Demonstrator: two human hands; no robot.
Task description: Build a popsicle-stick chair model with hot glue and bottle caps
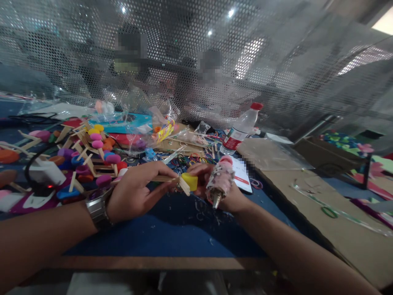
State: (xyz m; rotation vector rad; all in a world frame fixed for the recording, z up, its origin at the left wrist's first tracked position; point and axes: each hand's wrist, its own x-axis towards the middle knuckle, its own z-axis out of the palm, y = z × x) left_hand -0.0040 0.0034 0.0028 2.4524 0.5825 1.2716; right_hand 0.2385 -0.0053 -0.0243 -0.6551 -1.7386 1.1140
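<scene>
My left hand (138, 186), wearing a metal watch, is closed on wooden craft sticks (184, 186) between thumb and fingers. A small yellow cap-like piece (189, 181) sits against the ends of these sticks. My right hand (202, 172) is curled just to the right, its fingertips at the yellow piece. A hot glue gun (220, 178) with a pinkish, grimy wrapped front lies at this hand, its metal nozzle pointing down toward me. Its handle and most of my right fingers are hidden behind it.
On the left are several stick-and-cap pieces (98, 164) and a white plug (49, 172) with a cable. A clear bottle (241, 129) with a red cap stands behind a phone (242, 174). Cardboard (282, 192) lies right; a perforated metal screen (184, 53) rises behind.
</scene>
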